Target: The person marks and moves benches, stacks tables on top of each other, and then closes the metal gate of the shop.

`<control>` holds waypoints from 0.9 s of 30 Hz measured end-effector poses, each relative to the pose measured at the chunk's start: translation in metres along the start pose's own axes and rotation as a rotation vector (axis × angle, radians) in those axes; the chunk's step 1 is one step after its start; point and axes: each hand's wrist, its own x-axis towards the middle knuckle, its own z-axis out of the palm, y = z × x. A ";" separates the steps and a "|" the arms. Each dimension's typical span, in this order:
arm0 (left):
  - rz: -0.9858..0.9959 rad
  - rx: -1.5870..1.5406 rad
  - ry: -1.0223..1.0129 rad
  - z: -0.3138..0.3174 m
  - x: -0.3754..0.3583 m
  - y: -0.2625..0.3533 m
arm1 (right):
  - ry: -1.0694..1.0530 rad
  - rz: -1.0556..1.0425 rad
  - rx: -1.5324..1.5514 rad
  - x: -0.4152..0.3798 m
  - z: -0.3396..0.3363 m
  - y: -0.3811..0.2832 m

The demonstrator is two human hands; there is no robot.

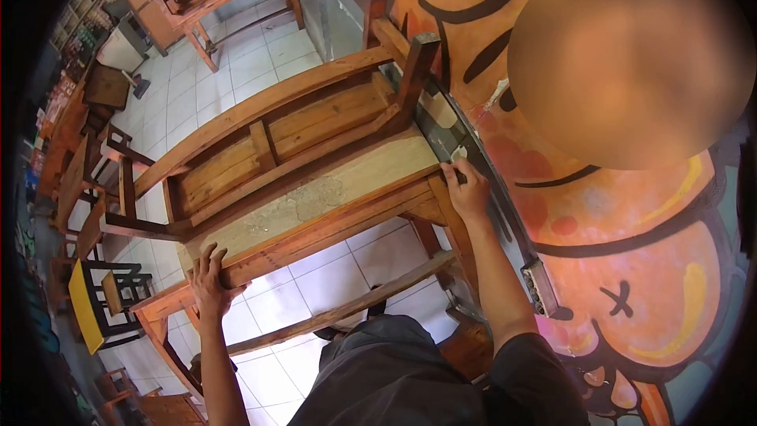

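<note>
The wooden table [300,203] stood below my view with one end close to the painted wall [631,225], and an upturned bench [266,146] rested on its scuffed, pale top. I judged the table heavy and stiff, more so with that load; the solid front rail looked the best hold, taken near both ends, while the bench seemed loose enough to slide and would have been best gripped by its frame. My left hand [211,280] was spread over the front edge towards the left end, fingers apart. My right hand [467,189] was at the wall-side corner, thumb and forefinger drawn together, but I couldn't tell whether they pinched anything, nor what the small pale patch beside them was. Beneath, a long lower bar [347,312] crossed above the tiled floor [327,272], partly covered by dark clothing [378,379]. The bench hid the table's far edge, my left forearm crossed in front of the lower frame, a round blur [631,63] masked the upper wall, and the lens's dark rim cut off the sides.
</note>
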 end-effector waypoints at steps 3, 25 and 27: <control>0.099 -0.077 0.106 0.011 0.004 -0.015 | 0.080 -0.146 -0.006 0.008 0.000 -0.002; 0.139 -0.264 0.122 0.018 0.016 -0.054 | -1.880 -0.551 -0.244 -0.172 0.116 -0.194; 0.110 -0.279 0.149 0.018 0.013 -0.056 | -1.899 -0.575 -0.284 -0.178 0.120 -0.191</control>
